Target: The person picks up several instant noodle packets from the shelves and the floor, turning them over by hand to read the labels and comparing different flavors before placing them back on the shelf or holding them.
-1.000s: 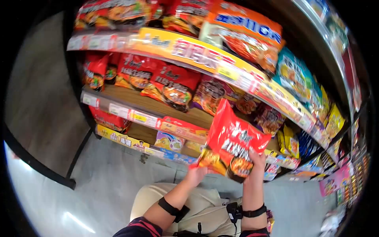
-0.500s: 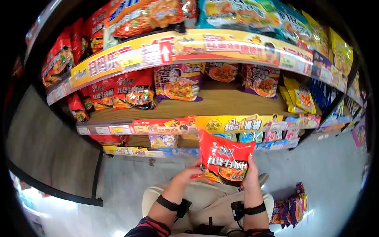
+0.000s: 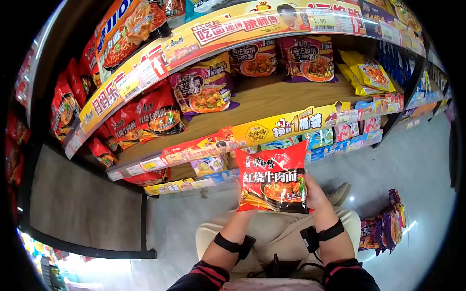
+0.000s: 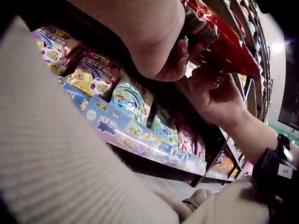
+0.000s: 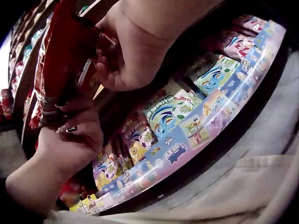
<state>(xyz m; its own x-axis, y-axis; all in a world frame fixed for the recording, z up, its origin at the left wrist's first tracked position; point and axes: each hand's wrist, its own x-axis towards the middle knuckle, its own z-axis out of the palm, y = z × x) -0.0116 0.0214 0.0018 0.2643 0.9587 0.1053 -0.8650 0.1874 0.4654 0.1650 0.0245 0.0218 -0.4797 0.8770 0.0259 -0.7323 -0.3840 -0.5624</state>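
Observation:
A red noodle packet [image 3: 273, 178] with a picture of a bowl faces the head camera, upright in front of the lower shelves. My right hand [image 3: 315, 193] grips its right edge. At the lower left edge my left hand [image 3: 241, 209] holds it, mostly hidden behind the packet. In the left wrist view both hands are at the packet [image 4: 224, 42], the right hand [image 4: 216, 95] with bent fingers. The right wrist view shows the packet's dark underside [image 5: 70, 51], the right hand [image 5: 133, 51] and the left hand [image 5: 74, 135] curled against it.
Red packets [image 3: 158, 114] and purple packets [image 3: 203, 91] stand on the middle shelf [image 3: 272, 104], with yellow packets [image 3: 369, 72] at its right. More purple packets [image 3: 383, 228] lie on the floor at the right. A grey panel [image 3: 87, 203] stands at the left.
The head view has swung to the right and tilted. The packet has turned from slanted to nearly level and squarely facing the camera, with both hands still holding it.

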